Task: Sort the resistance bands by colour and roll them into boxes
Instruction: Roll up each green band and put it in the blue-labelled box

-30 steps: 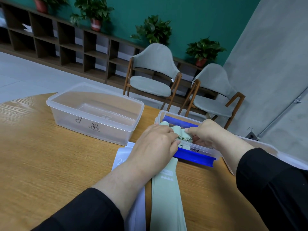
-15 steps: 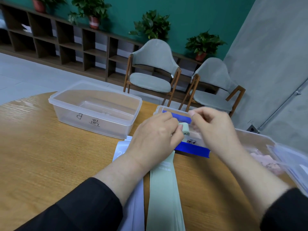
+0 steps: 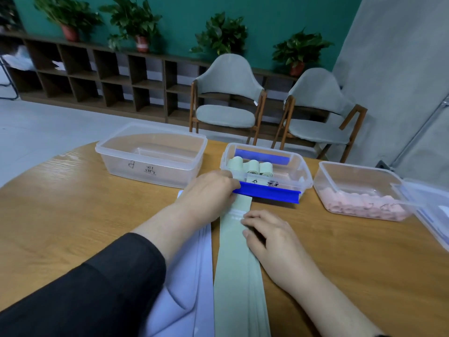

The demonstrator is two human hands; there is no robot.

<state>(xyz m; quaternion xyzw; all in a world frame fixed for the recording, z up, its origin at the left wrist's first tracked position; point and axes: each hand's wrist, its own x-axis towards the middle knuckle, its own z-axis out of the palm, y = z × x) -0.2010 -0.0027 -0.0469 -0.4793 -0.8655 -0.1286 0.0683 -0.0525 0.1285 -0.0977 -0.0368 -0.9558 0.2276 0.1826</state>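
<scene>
Flat pale green bands (image 3: 239,268) lie stacked lengthwise in front of me, with flat lavender bands (image 3: 192,283) to their left. My left hand (image 3: 209,193) rests on the far end of the green stack, fingers curled down against it. My right hand (image 3: 264,237) touches the right edge of the green stack, fingertips on its printed stripe. Three rolled green bands (image 3: 252,166) stand in the middle clear box (image 3: 305,176), which has blue clips. The left clear box (image 3: 150,154) holds nothing. Rolled pink bands (image 3: 364,206) fill the right clear box (image 3: 354,173).
A clear lid (image 3: 430,210) leans at the far right beside the pink box. The round wooden table (image 3: 73,210) ends just behind the boxes. Two grey chairs (image 3: 228,98) stand beyond, before a low shelf with potted plants.
Both hands have left the middle box, where a green roll now stands with the others. They have come down onto the flat green stack. The view has shifted to show the pink box.
</scene>
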